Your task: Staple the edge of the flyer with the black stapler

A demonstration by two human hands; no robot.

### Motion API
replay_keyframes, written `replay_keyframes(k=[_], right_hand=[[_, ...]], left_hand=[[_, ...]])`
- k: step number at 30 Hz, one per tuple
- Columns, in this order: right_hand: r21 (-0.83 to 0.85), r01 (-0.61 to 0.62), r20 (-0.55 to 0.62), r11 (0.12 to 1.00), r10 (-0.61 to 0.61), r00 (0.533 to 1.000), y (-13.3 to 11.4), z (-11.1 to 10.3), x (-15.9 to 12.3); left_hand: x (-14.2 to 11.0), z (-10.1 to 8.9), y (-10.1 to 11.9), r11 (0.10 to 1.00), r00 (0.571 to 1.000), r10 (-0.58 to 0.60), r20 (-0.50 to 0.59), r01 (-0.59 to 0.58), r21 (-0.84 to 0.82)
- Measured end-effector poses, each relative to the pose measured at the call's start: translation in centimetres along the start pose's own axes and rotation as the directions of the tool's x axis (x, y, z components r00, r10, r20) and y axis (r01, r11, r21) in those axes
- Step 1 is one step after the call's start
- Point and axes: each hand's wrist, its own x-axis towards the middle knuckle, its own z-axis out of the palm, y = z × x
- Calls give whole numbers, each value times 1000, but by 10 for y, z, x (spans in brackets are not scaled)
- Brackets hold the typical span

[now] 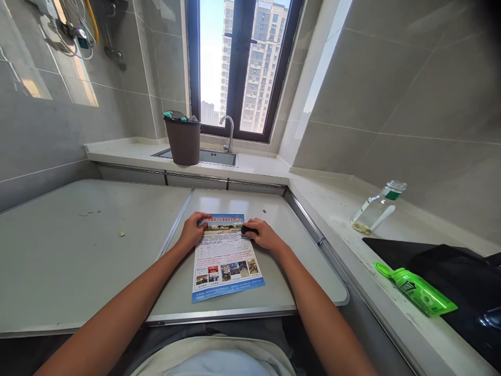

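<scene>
Printed paper leaflet, white with blue bands at head and foot (225,251), lies on the pale, metal-edged desk (284,292) in front of the person, slightly askew, its foot toward the body. Left hand (192,230) at the upper left edge, fingers bent over the margin; cannot tell whether they pinch the sheet or only press it. Right hand (266,234) at the upper right edge, fingers closed around a small black handheld device with a lighter underside (247,230), which meets or overlaps the paper's margin; exact contact hidden by the grip. Step in hand, as I judge it: working the device at that edge while the other hand steadies the sheet. Best done with the left fingers bearing down lightly so the leaflet cannot swivel, the device kept square to the margin, and the squeeze even; a twist of the right wrist could crease or tear the edge. Good to keep the fingertips clear of the device's mouth. Leaflet's looks: red headline under the top band, a wide photograph of a building, dense dark text, some red lines, then small colour pictures in rows above the lower blue band. Sheet appears mostly flat, with no obvious folds.
</scene>
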Motion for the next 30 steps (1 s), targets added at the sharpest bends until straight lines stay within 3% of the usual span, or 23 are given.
replay_keyframes(k=[30], right_hand=[[-26, -17, 33, 1000, 17, 999, -3, -1, -1]], left_hand=[[-1, 2, 3, 1000, 999, -23, -23, 23, -19]])
